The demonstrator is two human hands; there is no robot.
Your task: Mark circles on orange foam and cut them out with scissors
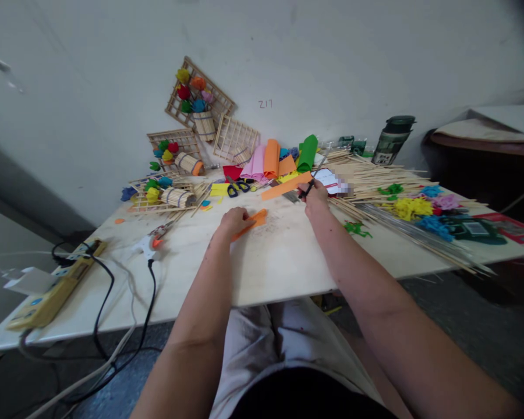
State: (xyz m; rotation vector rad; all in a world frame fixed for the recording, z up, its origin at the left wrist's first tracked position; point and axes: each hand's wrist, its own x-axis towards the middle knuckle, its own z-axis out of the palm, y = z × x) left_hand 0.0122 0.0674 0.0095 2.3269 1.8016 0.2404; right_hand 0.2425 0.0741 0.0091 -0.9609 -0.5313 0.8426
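Note:
My left hand is closed on a folded orange strip, paper or felt, low over the table. Black-handled scissors are in my right hand, their blades pointing up and away. Just left of the scissors lies a longer flat orange strip; whether the scissors touch it I cannot tell. Small pale scraps are scattered on the tabletop between my hands. Behind them are an orange roll, a pink roll and a green roll. A second pair of scissors lies beyond my left hand.
Slatted stick frames with colourful flowers lean on the wall. A glue gun and a power strip with cables lie left. Many thin sticks, a phone, yellow shreds and a dark bottle are right.

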